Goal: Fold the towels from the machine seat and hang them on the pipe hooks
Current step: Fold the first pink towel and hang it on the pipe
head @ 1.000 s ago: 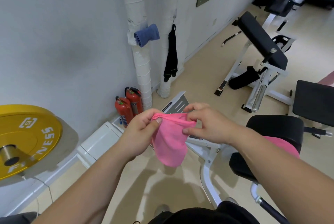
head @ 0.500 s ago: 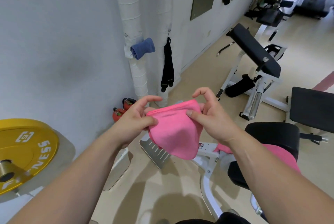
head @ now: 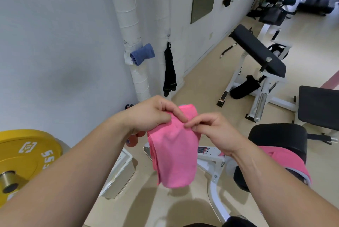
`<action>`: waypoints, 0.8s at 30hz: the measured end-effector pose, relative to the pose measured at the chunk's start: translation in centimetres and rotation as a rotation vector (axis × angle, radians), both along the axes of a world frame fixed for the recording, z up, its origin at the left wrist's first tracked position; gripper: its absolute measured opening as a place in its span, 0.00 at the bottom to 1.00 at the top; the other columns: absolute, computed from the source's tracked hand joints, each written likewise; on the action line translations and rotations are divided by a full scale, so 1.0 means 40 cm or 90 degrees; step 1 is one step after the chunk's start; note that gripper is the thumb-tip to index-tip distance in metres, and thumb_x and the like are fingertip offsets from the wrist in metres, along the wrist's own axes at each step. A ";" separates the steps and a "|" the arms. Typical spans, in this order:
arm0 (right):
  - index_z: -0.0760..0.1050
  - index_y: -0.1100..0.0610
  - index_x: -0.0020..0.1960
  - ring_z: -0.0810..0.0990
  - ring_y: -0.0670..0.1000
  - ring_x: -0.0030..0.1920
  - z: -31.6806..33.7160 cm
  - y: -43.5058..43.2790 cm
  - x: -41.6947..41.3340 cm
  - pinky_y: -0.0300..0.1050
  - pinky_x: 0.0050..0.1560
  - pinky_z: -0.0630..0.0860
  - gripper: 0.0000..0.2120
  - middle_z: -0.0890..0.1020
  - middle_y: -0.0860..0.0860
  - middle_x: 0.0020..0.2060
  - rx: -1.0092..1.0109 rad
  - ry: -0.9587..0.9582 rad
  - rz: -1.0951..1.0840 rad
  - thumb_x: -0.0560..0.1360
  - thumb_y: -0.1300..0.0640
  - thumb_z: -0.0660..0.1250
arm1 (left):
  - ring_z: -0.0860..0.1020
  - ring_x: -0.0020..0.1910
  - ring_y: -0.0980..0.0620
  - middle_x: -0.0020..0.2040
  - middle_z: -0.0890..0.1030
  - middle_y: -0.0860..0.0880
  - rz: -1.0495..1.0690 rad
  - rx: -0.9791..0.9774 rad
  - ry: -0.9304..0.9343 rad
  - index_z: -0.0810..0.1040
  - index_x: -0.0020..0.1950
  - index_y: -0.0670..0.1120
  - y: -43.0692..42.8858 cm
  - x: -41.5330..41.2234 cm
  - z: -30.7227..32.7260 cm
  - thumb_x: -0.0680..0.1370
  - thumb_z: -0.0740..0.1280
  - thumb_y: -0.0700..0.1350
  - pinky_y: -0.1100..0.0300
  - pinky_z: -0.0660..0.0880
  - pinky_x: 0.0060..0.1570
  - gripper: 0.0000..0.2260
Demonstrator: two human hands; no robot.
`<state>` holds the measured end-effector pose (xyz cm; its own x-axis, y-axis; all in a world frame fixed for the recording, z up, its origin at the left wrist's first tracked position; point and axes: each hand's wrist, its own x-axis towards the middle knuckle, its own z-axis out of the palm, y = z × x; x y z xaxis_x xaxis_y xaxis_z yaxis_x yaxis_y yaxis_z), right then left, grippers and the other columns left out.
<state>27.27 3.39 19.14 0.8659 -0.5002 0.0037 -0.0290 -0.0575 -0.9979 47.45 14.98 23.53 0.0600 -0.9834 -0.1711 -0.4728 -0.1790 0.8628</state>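
Seen from the person's own head, two bare forearms reach forward; the left hand (head: 152, 115) grips the top of a pink towel (head: 174, 153) with curled fingers, and the right hand (head: 216, 131) pinches the cloth just beside it between thumb and forefinger. The towel hangs between the hands in a narrow doubled strip, so the folding step looks almost done; the likely next move is to carry it to a free hook on the pipes and drape it without letting the fold slip open. Below the left arm a white box (head: 119, 173) sits on the floor with its lid shut, its contents hidden. To the right a second pink towel (head: 286, 160) lies on the black machine seat (head: 278, 138), waiting to be folded. A yellow weight plate (head: 23, 159) sits at the far left. Farther off, against the wall, a blue towel (head: 142, 56) is hung on the nearer white pipe (head: 128, 16), and a black cloth (head: 169, 69) dangles from a hook (head: 167, 34) on the pipe beside it
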 end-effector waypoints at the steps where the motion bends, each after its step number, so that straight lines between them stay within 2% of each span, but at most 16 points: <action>1: 0.88 0.51 0.42 0.81 0.48 0.44 -0.007 -0.002 -0.008 0.42 0.49 0.78 0.19 0.87 0.54 0.40 0.006 0.022 0.035 0.73 0.74 0.68 | 0.74 0.38 0.41 0.47 0.85 0.40 0.015 -0.002 0.015 0.88 0.49 0.58 -0.003 -0.004 0.002 0.68 0.60 0.36 0.46 0.69 0.38 0.23; 3: 0.88 0.54 0.47 0.82 0.49 0.45 -0.020 -0.003 -0.017 0.44 0.52 0.79 0.15 0.87 0.56 0.42 0.019 0.062 0.103 0.72 0.72 0.70 | 0.70 0.36 0.45 0.43 0.86 0.42 0.049 -0.006 0.033 0.88 0.49 0.58 -0.004 -0.007 0.012 0.70 0.60 0.33 0.51 0.65 0.35 0.24; 6: 0.87 0.53 0.49 0.84 0.45 0.50 -0.048 -0.007 -0.007 0.40 0.55 0.79 0.14 0.88 0.50 0.46 -0.012 0.109 0.131 0.73 0.71 0.72 | 0.67 0.36 0.45 0.39 0.83 0.49 0.124 -0.019 0.056 0.87 0.49 0.59 -0.006 0.005 0.024 0.72 0.59 0.33 0.53 0.63 0.32 0.25; 10: 0.85 0.43 0.47 0.81 0.35 0.49 -0.089 -0.028 0.016 0.29 0.51 0.72 0.14 0.86 0.37 0.45 -0.108 0.188 0.117 0.71 0.62 0.78 | 0.68 0.38 0.46 0.45 0.86 0.53 0.242 -0.078 0.099 0.88 0.47 0.59 -0.009 0.023 0.038 0.74 0.58 0.27 0.57 0.60 0.31 0.29; 13: 0.85 0.40 0.46 0.79 0.31 0.48 -0.121 -0.050 0.020 0.27 0.49 0.70 0.15 0.83 0.34 0.47 -0.147 0.239 0.107 0.70 0.60 0.80 | 0.70 0.41 0.47 0.48 0.87 0.57 0.331 -0.105 0.116 0.88 0.48 0.60 -0.001 0.054 0.026 0.73 0.57 0.27 0.57 0.62 0.34 0.30; 16: 0.84 0.42 0.45 0.77 0.30 0.44 -0.152 -0.067 0.010 0.28 0.45 0.70 0.14 0.82 0.37 0.48 -0.167 0.291 0.109 0.70 0.61 0.79 | 0.71 0.45 0.47 0.47 0.87 0.59 0.416 -0.130 0.123 0.87 0.47 0.61 0.013 0.097 -0.002 0.72 0.58 0.28 0.57 0.63 0.36 0.30; 18: 0.84 0.44 0.45 0.78 0.31 0.41 -0.174 -0.076 -0.002 0.26 0.42 0.70 0.14 0.82 0.40 0.48 -0.140 0.302 0.104 0.70 0.64 0.77 | 0.69 0.41 0.47 0.43 0.86 0.59 0.475 -0.129 0.129 0.87 0.47 0.61 0.027 0.124 -0.028 0.72 0.58 0.28 0.59 0.62 0.32 0.29; 20: 0.85 0.47 0.46 0.80 0.35 0.44 -0.191 -0.082 -0.017 0.30 0.45 0.75 0.13 0.83 0.44 0.52 -0.090 0.305 0.085 0.71 0.66 0.76 | 0.67 0.37 0.46 0.41 0.85 0.58 0.516 -0.120 0.124 0.87 0.47 0.60 0.046 0.144 -0.059 0.72 0.58 0.29 0.59 0.62 0.31 0.28; 22: 0.86 0.50 0.48 0.82 0.46 0.49 -0.210 -0.088 -0.036 0.40 0.49 0.81 0.12 0.81 0.50 0.56 -0.023 0.297 0.030 0.72 0.66 0.75 | 0.69 0.36 0.47 0.46 0.84 0.53 0.531 -0.100 0.123 0.87 0.50 0.58 0.065 0.153 -0.095 0.73 0.59 0.29 0.58 0.64 0.33 0.27; 24: 0.85 0.54 0.50 0.82 0.54 0.51 -0.219 -0.089 -0.055 0.45 0.50 0.83 0.12 0.79 0.53 0.58 0.063 0.271 -0.055 0.73 0.69 0.73 | 0.71 0.37 0.51 0.51 0.81 0.50 0.525 -0.054 0.114 0.84 0.55 0.55 0.086 0.151 -0.132 0.74 0.58 0.28 0.59 0.67 0.35 0.26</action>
<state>25.07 -0.18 10.37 0.7347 -0.5512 -0.3955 -0.4389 0.0583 -0.8966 53.50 18.41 18.25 0.7426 -0.6468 -0.1736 -0.0742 -0.3372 0.9385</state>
